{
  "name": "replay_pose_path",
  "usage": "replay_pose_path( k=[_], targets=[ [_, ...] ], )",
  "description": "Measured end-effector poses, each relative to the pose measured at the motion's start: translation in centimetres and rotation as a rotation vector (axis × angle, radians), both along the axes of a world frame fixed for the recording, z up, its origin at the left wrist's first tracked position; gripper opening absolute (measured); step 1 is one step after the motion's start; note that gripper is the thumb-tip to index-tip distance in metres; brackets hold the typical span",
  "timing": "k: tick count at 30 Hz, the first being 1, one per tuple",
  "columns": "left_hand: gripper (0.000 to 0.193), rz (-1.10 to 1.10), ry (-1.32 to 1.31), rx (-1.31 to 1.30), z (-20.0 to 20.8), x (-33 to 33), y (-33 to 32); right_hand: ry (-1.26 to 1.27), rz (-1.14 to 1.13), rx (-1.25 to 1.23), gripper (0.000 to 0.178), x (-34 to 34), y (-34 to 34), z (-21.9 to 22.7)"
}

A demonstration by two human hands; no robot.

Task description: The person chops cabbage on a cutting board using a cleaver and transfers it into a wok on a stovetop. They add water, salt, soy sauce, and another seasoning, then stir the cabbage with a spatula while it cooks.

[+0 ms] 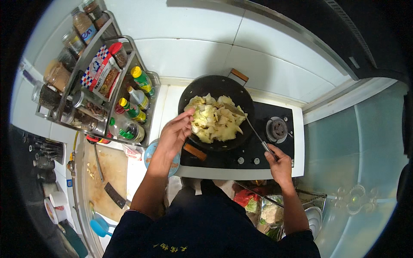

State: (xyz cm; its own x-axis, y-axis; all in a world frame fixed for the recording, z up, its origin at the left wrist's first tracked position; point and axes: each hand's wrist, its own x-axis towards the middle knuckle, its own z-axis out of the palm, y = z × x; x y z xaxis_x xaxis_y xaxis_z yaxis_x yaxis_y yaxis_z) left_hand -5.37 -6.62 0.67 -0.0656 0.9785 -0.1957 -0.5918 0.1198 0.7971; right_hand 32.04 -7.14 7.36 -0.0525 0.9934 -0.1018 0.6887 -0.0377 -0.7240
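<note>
A black wok with wooden handles sits on the left side of the stove. It holds a heap of pale yellow-green cabbage leaves. My right hand is closed round the handle of a metal spatula. Its shaft slants over the wok's right rim, and the blade lies in among the leaves. Over the wok's left rim hovers my left hand, fingers stretched toward the leaves and somewhat apart. I see nothing in it, though the back of the hand hides the palm.
Right of the wok is a bare burner on the black stove. A spice rack with jars and bottles stands at left. Below it, a cleaver lies on a cutting board. A blue plate is by my left forearm; a vegetable basket is low right.
</note>
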Motion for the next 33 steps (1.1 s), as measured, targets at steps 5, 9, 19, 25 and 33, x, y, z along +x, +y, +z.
replay_pose_path(
  k=[5, 9, 19, 25, 33],
  targets=[
    [0.032, 0.138, -0.225, -0.186, 4.7, 1.8, -4.6, -0.053, 0.032, 0.018, 0.034, 0.4, -0.6, -0.2],
    [0.040, 0.324, 0.219, -0.452, -0.6, 0.9, -8.0, -0.191, 0.142, 0.055, 0.033, 0.9, -0.8, 3.2],
    [0.067, 0.064, -0.033, -0.522, -7.9, 6.2, -9.0, -0.844, 0.499, 0.238, 0.033, -2.0, 3.1, -0.3],
    [0.051, 0.016, -0.038, -0.476, -7.3, 6.2, -8.6, -0.743, 0.425, 0.244, 0.034, -1.2, 2.9, 2.5],
    [0.037, 0.036, -0.025, -0.400, -7.9, 6.4, -8.0, -0.993, 0.509, 0.075, 0.034, -4.8, 4.9, -2.2]
  ],
)
